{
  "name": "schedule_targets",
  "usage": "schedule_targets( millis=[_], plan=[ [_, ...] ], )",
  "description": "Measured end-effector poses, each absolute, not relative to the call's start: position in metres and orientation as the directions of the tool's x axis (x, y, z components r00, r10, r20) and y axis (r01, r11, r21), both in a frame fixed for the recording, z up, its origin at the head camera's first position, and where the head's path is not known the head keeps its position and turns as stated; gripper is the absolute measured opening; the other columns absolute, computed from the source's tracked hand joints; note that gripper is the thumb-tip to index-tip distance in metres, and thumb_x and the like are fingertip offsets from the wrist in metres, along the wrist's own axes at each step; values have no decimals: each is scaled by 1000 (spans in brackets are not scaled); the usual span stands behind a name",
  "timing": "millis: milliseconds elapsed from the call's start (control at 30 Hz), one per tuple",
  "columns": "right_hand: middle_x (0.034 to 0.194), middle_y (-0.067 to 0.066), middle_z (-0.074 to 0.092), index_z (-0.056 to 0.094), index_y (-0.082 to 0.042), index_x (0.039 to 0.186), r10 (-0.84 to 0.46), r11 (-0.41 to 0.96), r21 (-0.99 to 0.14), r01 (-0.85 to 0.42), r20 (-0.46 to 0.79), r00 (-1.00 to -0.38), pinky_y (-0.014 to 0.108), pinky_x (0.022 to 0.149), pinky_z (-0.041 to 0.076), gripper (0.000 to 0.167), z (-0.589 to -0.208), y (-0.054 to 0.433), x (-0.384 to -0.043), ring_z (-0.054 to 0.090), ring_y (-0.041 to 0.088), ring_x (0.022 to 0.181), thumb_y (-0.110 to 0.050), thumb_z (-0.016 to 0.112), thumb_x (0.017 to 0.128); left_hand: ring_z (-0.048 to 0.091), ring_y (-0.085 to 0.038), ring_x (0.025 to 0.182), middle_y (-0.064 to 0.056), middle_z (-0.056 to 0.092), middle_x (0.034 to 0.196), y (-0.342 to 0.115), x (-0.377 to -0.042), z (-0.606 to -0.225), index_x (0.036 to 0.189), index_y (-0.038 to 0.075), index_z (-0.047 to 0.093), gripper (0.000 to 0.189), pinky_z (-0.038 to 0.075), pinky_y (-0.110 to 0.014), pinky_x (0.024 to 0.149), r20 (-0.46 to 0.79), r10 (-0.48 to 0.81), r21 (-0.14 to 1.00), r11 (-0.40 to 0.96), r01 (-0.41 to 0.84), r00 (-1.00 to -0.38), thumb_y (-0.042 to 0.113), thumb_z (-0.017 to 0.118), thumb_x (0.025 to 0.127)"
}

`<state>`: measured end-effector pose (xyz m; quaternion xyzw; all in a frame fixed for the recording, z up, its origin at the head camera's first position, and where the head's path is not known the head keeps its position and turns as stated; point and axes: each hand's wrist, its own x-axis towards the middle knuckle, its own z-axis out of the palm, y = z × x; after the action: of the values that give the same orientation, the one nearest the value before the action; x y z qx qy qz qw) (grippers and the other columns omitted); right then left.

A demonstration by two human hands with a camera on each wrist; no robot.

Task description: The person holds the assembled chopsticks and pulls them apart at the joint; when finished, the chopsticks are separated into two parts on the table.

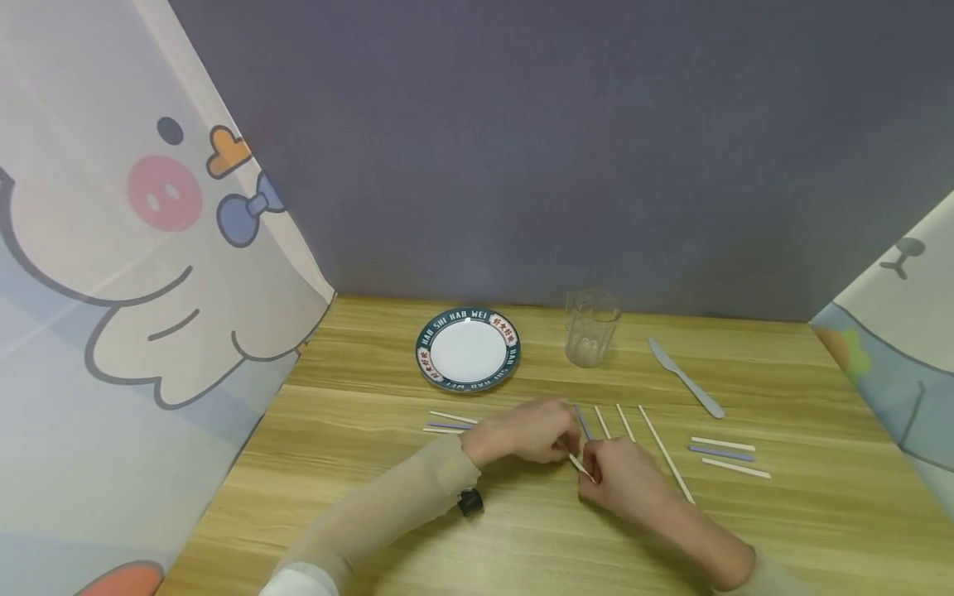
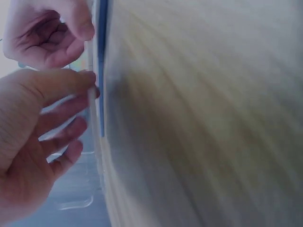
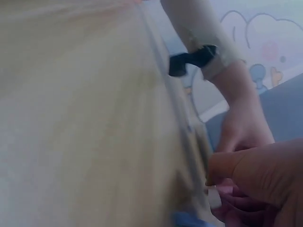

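Note:
Both hands are close together over the front middle of the table, at one thin white stick (image 1: 579,465). My left hand (image 1: 540,430) pinches it between thumb and fingertips; in the left wrist view the stick (image 2: 93,109) runs on past those fingers. Just to the right, my right hand (image 1: 624,478) pinches its other end, and a short white tip (image 3: 214,197) shows by its fingers in the right wrist view. Beyond the hands lie a blue-purple stick (image 1: 583,422) and several white sticks (image 1: 666,454), partly covered by the right hand.
Farther back stand a green-rimmed plate (image 1: 425,364) and a clear glass mug (image 1: 589,339). A pale knife (image 1: 687,379) lies right of the mug. Short white and purple sticks form groups at left (image 1: 450,426) and right (image 1: 721,454). A dark wall rises behind the table.

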<state>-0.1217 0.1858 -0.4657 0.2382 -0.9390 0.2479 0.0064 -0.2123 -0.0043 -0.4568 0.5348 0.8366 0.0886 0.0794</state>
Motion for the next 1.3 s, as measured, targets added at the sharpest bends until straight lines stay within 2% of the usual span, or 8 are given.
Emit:
schedule_targets(
  millis=[133,300,400,500,667,767,967,1300],
  plan=[
    [63,-14,51,63,-17,77,-466,767,-419,-486,158,-871,11,43,34,20,-448,194,-128,37,-6,51,-6,79,82,58,2,86,8,73,93,-13,-211,-447,96,16,78,5,44,-6,81,27,900,353,399,846,-435,11,77,93],
    [81,-9,53,61,-13,89,-536,734,-322,-598,266,-801,13,51,40,18,-427,201,-137,39,-5,64,-3,75,94,59,-3,73,-2,74,92,-20,-204,-434,100,6,69,8,46,-6,68,196,859,443,353,824,-473,2,69,93],
    [84,-8,50,58,-10,95,-573,701,-291,-651,314,-757,13,53,40,17,-416,201,-141,37,-5,66,2,70,98,68,-7,80,-4,74,96,-23,-199,-426,103,5,66,7,50,-7,72,282,829,384,364,848,-484,3,67,97],
    [76,-11,45,55,-10,98,-601,669,-294,-683,327,-730,12,50,35,18,-408,199,-143,32,-6,61,3,66,101,73,-8,87,-2,75,97,-26,-193,-417,102,8,65,5,52,-7,75,349,804,300,392,870,-482,10,69,102],
    [64,-17,36,55,-17,90,-641,649,-304,-698,276,-716,12,48,27,20,-400,197,-146,24,-9,53,-8,63,106,67,-4,74,3,74,91,-32,-186,-407,95,11,65,12,48,-8,65,426,788,188,403,896,-444,17,72,103],
    [62,-18,31,52,-22,83,-662,644,-296,-705,247,-708,12,48,24,29,-397,197,-148,21,-8,52,-11,61,108,65,-4,73,3,73,88,-34,-184,-405,91,11,65,14,49,-9,66,463,781,173,385,907,-420,15,72,103],
    [63,-18,28,49,-22,84,-703,613,-280,-739,234,-672,13,49,24,29,-396,198,-151,20,-8,53,-8,62,106,61,-4,70,2,71,84,-39,-179,-402,89,10,64,15,49,-10,65,491,768,191,364,911,-410,13,72,102],
    [66,-19,26,49,-21,87,-745,549,-272,-790,268,-611,12,50,25,27,-393,205,-153,19,-10,55,-7,62,106,70,-3,73,5,75,88,-37,-179,-403,95,12,69,9,53,-10,67,508,776,115,369,922,-374,16,72,102]
  ],
)
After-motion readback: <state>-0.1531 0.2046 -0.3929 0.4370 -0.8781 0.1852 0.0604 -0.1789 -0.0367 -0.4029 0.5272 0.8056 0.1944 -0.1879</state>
